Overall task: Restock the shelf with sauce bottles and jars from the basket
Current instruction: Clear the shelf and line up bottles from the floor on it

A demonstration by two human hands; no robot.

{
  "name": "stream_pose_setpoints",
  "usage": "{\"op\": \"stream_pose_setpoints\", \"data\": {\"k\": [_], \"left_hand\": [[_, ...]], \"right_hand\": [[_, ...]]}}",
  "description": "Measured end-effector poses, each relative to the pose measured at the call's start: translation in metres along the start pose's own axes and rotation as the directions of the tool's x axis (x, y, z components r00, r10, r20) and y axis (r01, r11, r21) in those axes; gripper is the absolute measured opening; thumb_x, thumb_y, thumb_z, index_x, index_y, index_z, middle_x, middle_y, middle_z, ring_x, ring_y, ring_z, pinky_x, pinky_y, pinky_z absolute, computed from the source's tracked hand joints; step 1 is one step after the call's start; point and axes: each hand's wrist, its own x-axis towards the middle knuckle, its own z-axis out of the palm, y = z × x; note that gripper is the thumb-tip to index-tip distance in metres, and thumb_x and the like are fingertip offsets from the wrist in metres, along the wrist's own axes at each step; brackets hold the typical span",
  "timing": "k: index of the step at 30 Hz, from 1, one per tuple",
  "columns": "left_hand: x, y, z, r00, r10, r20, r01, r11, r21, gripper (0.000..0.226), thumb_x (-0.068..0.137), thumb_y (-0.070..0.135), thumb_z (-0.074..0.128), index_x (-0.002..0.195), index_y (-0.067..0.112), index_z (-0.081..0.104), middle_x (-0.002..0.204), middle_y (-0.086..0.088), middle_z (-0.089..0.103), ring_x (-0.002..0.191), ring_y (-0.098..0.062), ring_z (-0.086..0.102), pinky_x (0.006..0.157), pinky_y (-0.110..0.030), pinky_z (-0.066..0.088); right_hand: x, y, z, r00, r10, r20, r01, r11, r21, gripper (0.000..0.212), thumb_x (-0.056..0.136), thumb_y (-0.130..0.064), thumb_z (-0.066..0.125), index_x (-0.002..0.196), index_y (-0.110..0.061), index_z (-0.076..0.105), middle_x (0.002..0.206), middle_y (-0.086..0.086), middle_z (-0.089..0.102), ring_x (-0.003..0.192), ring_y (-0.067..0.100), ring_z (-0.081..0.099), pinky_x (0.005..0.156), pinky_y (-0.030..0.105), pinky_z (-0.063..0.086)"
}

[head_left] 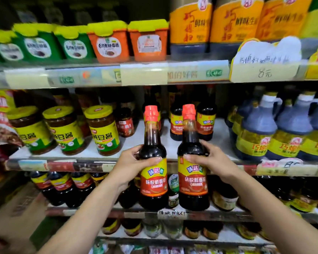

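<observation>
My left hand (134,162) grips a dark soy sauce bottle (153,180) with a red cap and a yellow-and-red label, fingers curled round its shoulder. My right hand (207,160) grips a matching second bottle (193,182) the same way. Both bottles are upright, side by side, held in front of the middle shelf's front edge (92,165). Behind them, two bottles of the same kind (206,123) stand at the back of that shelf, with bare white shelf board (174,145) in front of them. The basket is out of view.
Yellow-lidded bean paste jars (103,131) stand left on the middle shelf, large dark jugs (255,132) right. The upper shelf holds green and orange tubs (110,43) and big orange-labelled bottles (191,24). Lower shelves carry more bottles and jars. A cardboard box (17,208) sits lower left.
</observation>
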Motion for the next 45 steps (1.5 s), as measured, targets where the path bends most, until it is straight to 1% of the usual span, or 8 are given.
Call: {"op": "stream_pose_setpoints", "data": {"k": [9,14,18,21,28,33,38,45], "left_hand": [[0.059,0.031,-0.006,0.998,-0.041,-0.057,0.040,0.999,-0.018,0.041,0.061,0.011,0.078,0.099,0.018,0.065,0.088,-0.004,0.072,0.072,-0.013,0.069,0.062,-0.021,0.053],[0.083,0.033,-0.014,0.999,0.020,-0.047,-0.020,1.000,-0.014,0.060,0.063,0.004,0.076,0.119,0.010,0.057,0.099,-0.006,0.068,0.077,-0.011,0.068,0.060,-0.020,0.053],[0.097,0.030,-0.020,0.996,0.072,-0.052,-0.073,0.997,-0.014,0.074,0.061,0.001,0.077,0.129,0.006,0.047,0.105,-0.007,0.065,0.075,-0.006,0.068,0.058,-0.016,0.052],[0.104,0.030,-0.024,0.991,0.127,-0.050,-0.128,0.992,-0.017,0.079,0.054,0.006,0.080,0.125,0.012,0.049,0.099,0.004,0.066,0.078,-0.002,0.067,0.061,-0.013,0.051],[0.118,0.020,-0.039,0.985,0.169,-0.026,-0.168,0.985,0.043,0.089,0.044,0.017,0.083,0.126,0.013,0.050,0.108,0.003,0.066,0.098,-0.008,0.063,0.081,-0.024,0.051],[0.128,0.002,-0.040,0.974,0.225,-0.036,-0.221,0.970,0.099,0.076,0.057,-0.008,0.078,0.115,0.031,0.048,0.097,0.016,0.063,0.081,0.013,0.062,0.067,-0.006,0.048],[0.134,-0.006,-0.042,0.969,0.238,-0.064,-0.233,0.970,0.072,0.079,0.059,-0.010,0.076,0.124,0.023,0.045,0.097,0.015,0.062,0.079,0.012,0.062,0.066,-0.004,0.047],[0.136,-0.010,-0.046,0.964,0.264,0.003,-0.263,0.958,0.112,0.071,0.064,-0.005,0.076,0.117,0.031,0.046,0.101,0.018,0.061,0.085,0.013,0.061,0.067,-0.005,0.047]], "right_hand": [[0.061,-0.031,-0.015,1.000,-0.009,-0.027,0.008,1.000,-0.030,0.067,0.053,-0.035,0.082,0.113,-0.018,0.057,0.093,-0.002,0.073,0.082,0.018,0.070,0.058,0.022,0.053],[0.086,-0.034,-0.014,0.999,-0.004,-0.054,0.001,0.999,-0.053,0.095,0.059,-0.024,0.081,0.140,-0.010,0.034,0.119,0.012,0.063,0.094,0.023,0.067,0.079,0.033,0.054],[0.094,-0.036,-0.009,0.996,-0.025,-0.081,0.021,0.998,-0.053,0.115,0.043,-0.035,0.080,0.143,-0.014,0.028,0.106,-0.001,0.065,0.084,0.011,0.067,0.064,0.021,0.054],[0.099,-0.036,-0.005,0.995,-0.058,-0.085,0.049,0.993,-0.109,0.120,0.037,-0.043,0.081,0.142,-0.015,0.030,0.121,0.003,0.060,0.090,0.011,0.065,0.065,0.019,0.053],[0.108,-0.027,-0.004,0.985,-0.123,-0.119,0.104,0.982,-0.159,0.093,0.044,-0.036,0.084,0.129,-0.027,0.046,0.120,-0.010,0.058,0.105,0.013,0.060,0.075,0.020,0.051],[0.110,-0.014,-0.008,0.978,-0.148,-0.145,0.119,0.975,-0.189,0.079,0.048,-0.028,0.086,0.119,-0.030,0.052,0.109,-0.016,0.062,0.098,0.000,0.060,0.075,0.016,0.051],[0.111,-0.010,-0.009,0.977,-0.156,-0.148,0.118,0.965,-0.235,0.061,0.045,-0.033,0.084,0.098,-0.042,0.055,0.091,-0.033,0.066,0.087,-0.014,0.061,0.063,0.004,0.047],[0.107,0.007,-0.008,0.965,-0.199,-0.173,0.158,0.962,-0.224,0.075,0.049,-0.034,0.082,0.116,-0.040,0.048,0.103,-0.026,0.063,0.096,-0.015,0.058,0.071,0.004,0.047]]}}
